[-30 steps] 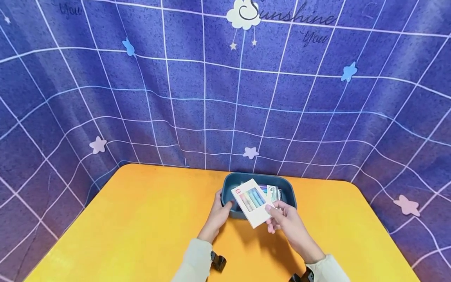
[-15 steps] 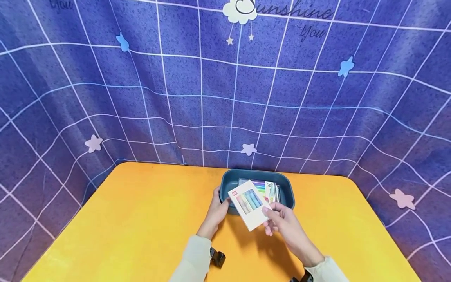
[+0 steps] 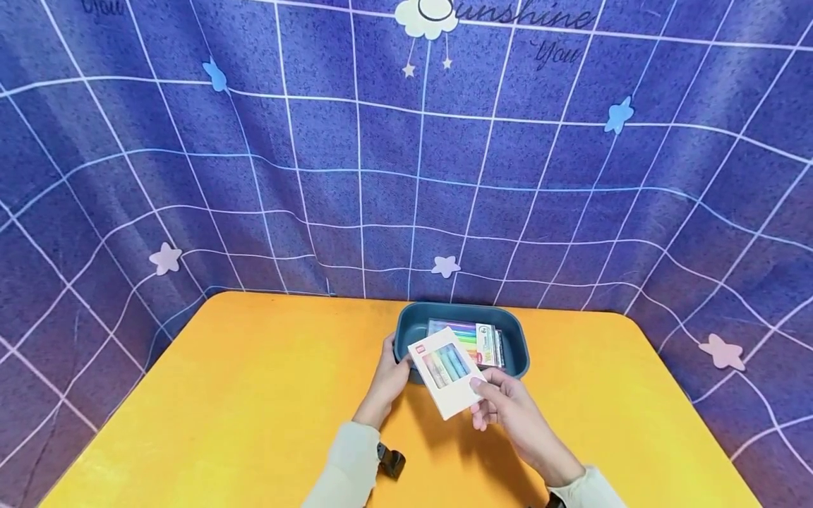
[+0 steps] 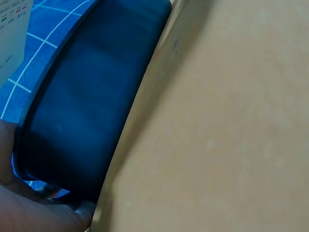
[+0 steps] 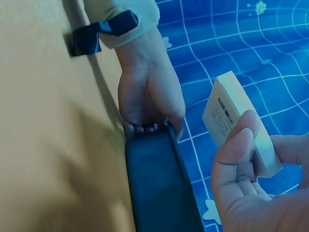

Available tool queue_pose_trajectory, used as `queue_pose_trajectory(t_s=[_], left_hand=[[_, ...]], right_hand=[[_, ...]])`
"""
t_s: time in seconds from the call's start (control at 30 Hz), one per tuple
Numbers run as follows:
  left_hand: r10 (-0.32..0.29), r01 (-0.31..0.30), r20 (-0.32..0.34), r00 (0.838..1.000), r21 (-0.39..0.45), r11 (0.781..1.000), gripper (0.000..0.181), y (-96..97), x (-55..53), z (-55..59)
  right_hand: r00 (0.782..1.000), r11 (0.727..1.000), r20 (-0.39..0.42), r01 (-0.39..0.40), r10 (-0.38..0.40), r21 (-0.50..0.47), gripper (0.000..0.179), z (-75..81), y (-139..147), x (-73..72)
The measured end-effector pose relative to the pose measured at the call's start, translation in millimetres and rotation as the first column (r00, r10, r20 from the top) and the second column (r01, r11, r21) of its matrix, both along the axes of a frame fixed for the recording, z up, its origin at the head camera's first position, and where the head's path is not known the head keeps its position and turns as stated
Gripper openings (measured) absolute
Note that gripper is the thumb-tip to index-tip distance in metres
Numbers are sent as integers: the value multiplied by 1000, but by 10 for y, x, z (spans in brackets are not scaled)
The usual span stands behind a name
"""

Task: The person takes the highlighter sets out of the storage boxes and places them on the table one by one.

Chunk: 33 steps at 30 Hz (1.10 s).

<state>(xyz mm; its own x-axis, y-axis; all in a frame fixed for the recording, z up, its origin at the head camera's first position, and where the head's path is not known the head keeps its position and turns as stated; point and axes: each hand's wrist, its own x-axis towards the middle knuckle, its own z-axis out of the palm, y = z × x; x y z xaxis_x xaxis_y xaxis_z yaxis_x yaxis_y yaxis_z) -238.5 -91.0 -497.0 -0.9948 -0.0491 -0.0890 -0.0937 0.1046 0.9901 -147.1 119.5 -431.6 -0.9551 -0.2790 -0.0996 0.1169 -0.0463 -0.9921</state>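
Note:
My left hand (image 3: pixel 386 382) grips the left end of a dark blue-green plastic bin (image 3: pixel 411 330), its thumb over the rim; the right wrist view shows this hand (image 5: pixel 150 92) at the bin's end (image 5: pixel 154 183). My right hand (image 3: pixel 513 413) pinches a white box (image 3: pixel 452 391) by its lower right corner, between thumb and fingers. Through the box's window, several pastel-coloured sticks show, perhaps pens. The box is tilted above the bin's near side and hides part of it. Inside the bin lies a clear pack of rainbow-coloured pens (image 3: pixel 466 337) with a white label.
The bin stands on a yellow-orange table (image 3: pixel 267 395), close to its back edge. A purple-blue curtain (image 3: pixel 330 176) with white grid lines and stars hangs behind and at both sides. A black strap mount (image 3: pixel 391 462) sits on the left wrist.
The white box and right hand have drawn slightly toward me, uncovering more of the pen pack. The left hand keeps its hold on the bin. The head view has shifted a little.

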Motion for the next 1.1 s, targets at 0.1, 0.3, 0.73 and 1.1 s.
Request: queue_pose_trajectory(t_s=[0.1,0.3,0.73,1.1], left_hand=[[0,-1,-17,1000,-9,1000,58,-14,-1,27],[-10,10,-17,1000,-19,1000,62,-28,25,14],[6,-6,-5,1000,-6,1000,62,-28,-29,0],[-14,14,-6,1000,8,1000,62,-59,-27,4]], right_hand=[[1000,999,1,-12,12,-30,23,8,-7,0],[1000,999,16,8,-7,-49,24,3,-16,45],[998,1000,63,-2,3,-22,35,-22,-75,161],[998,1000,68,-7,8,-14,24,-92,-89,226]])
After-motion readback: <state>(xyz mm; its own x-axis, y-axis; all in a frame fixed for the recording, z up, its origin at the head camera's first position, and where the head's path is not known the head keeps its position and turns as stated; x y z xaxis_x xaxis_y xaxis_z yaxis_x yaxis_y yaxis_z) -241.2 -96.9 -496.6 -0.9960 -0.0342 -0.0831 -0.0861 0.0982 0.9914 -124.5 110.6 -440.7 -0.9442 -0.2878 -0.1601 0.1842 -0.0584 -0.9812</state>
